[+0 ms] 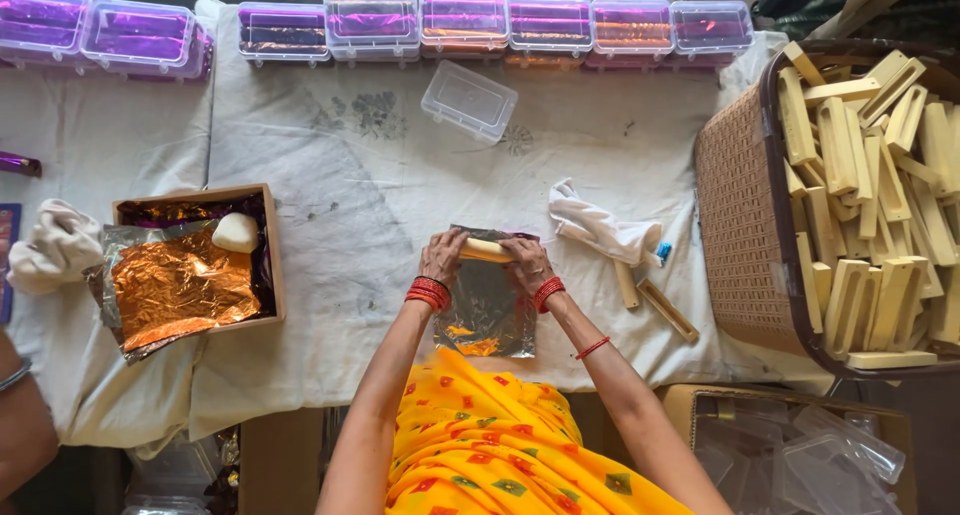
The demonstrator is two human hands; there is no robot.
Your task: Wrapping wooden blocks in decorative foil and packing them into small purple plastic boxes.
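A: The cream bar (486, 249) lies across the far end of a foil sheet (488, 310), on the cloth-covered tabletop (380, 175), right in front of the person.

B: And the hands?

A: The left hand (442, 256) is curled over the bar's left end, fingers pinching it; the right hand (526, 259) does the same at the right end. Both also touch the foil's far edge.

B: What is around them?

A: To the right, just beside the sheet, a white cloth glove (603, 230) and two loose wooden moulds (650, 297). Further right, a brown basket (740, 225) heaped with cream bars. To the left, well apart, a cardboard box (272, 265) holding orange foil sheets (180, 287) with a white lump (236, 232) on top.

B: The far edge?

A: A row of clear plastic boxes (460, 20) with purple foil inside, and one empty clear box (468, 99) lying nearer.
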